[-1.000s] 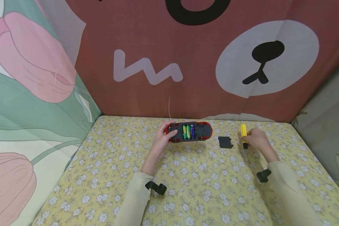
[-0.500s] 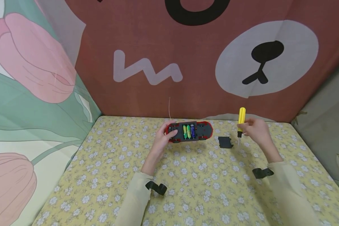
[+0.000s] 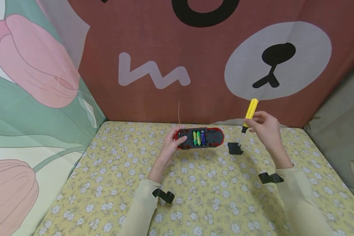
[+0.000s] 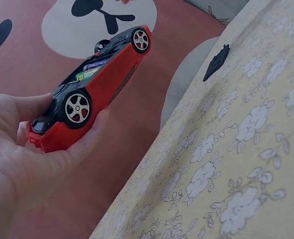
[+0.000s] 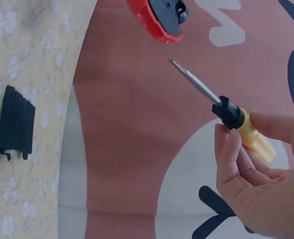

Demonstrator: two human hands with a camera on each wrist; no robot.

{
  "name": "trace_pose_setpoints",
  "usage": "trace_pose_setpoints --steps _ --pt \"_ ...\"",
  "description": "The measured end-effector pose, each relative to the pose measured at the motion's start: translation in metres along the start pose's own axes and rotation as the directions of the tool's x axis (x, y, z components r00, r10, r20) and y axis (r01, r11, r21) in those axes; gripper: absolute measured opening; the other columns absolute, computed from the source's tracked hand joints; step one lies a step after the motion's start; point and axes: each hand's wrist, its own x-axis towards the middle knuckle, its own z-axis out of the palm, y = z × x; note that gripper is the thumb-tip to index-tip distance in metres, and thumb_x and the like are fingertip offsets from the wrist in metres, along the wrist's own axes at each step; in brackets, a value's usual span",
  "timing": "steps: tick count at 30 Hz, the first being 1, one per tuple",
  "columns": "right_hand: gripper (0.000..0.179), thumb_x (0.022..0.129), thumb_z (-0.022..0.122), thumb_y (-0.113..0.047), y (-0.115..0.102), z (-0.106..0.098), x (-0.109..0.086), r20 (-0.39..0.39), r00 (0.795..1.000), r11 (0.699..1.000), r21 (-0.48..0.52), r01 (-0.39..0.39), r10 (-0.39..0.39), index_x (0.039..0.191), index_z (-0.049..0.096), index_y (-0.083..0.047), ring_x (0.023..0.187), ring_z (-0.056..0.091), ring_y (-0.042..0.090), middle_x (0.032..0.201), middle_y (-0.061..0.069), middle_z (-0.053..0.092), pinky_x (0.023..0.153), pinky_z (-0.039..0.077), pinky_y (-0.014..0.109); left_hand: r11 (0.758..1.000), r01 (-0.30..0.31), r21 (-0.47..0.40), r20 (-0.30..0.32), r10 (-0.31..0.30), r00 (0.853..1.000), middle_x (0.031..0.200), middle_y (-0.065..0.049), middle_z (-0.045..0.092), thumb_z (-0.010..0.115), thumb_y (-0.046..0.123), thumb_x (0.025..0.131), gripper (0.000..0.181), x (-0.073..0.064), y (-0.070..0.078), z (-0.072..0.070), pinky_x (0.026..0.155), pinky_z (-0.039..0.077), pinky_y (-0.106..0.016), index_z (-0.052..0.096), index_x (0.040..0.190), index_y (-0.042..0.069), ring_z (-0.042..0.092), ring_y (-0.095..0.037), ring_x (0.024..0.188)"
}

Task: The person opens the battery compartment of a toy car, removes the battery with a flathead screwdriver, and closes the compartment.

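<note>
Two hands, both gripping. Right hand (image 3: 268,131): thumb and fingertips pinched on the yellow handle of a screwdriver (image 3: 251,109), close to its black collar (image 5: 229,113). Left hand (image 3: 168,142): clamped around one end of a toy car (image 3: 215,137), thumb over the underside, other fingers along the red body.

Farther out: car raised off the flowered tablecloth (image 3: 194,196), underside toward the wearer. Battery bay open; in it, side by side, two green batteries (image 3: 199,138) and one purple battery (image 3: 203,138). Screwdriver tilted, shaft (image 5: 197,82) bare. Head view sets its tip over the edge of the dark cover (image 3: 235,148); right wrist view shows it in the air, apart from the cover and aimed toward the car. Cover flat on the cloth, tabs along one edge.

On handling, my judgement: steady the bay upward, since a downward tilt might spill batteries. Fingertip pinch suits light, precise turning; heavier force would want the palm behind the handle. Tip best clear of the battery casings. Cover's tabs look thin; line them up before pressing. Any screw: cannot make one out.
</note>
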Motion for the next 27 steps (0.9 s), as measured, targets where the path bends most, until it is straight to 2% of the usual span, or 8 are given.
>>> trace_pose_setpoints --steps 5,13,23,27 --pt "0.046 0.1 0.07 -0.03 -0.007 0.001 0.0 -0.03 0.999 0.998 0.04 0.037 -0.036 0.127 0.062 0.007 0.074 0.065 0.004 0.103 0.018 0.068 0.064 0.054 0.014 1.0 -0.007 0.002 0.023 0.007 1.0 0.137 -0.018 0.057 0.064 0.01 0.102 0.044 0.0 0.0 0.001 0.078 0.059 -0.032 0.056 0.144 0.011 0.066 -0.029 0.108" --pt "0.044 0.098 0.073 -0.029 -0.022 0.004 -0.002 -0.06 0.997 0.995 0.082 0.054 -0.049 0.123 0.063 0.006 0.072 0.063 -0.001 0.095 0.001 0.065 0.065 0.055 0.015 1.0 -0.017 -0.003 0.04 0.017 0.999 0.136 -0.02 0.057 0.064 0.008 0.102 0.042 0.0 -0.001 0.002 0.08 0.06 -0.037 0.057 0.143 0.011 0.066 -0.029 0.109" --pt "0.039 0.099 0.072 -0.021 -0.034 0.016 -0.006 -0.052 0.994 0.98 0.167 0.104 -0.096 0.125 0.063 0.007 0.074 0.067 -0.003 0.096 -0.001 0.066 0.069 0.057 0.017 1.0 0.006 -0.008 0.042 -0.006 0.999 0.137 -0.018 0.059 0.063 0.007 0.102 0.042 -0.002 -0.001 0.004 0.081 0.059 -0.039 0.058 0.144 0.013 0.067 -0.027 0.109" --pt "0.039 0.099 0.072 -0.019 -0.038 0.021 -0.007 -0.051 0.993 0.973 0.2 0.111 -0.103 0.126 0.062 0.007 0.076 0.068 -0.002 0.1 0.005 0.068 0.07 0.058 0.018 1.0 0.002 -0.012 0.049 -0.001 0.999 0.136 -0.018 0.059 0.063 0.007 0.102 0.041 -0.002 -0.002 0.004 0.08 0.059 -0.037 0.058 0.143 0.012 0.067 -0.025 0.107"
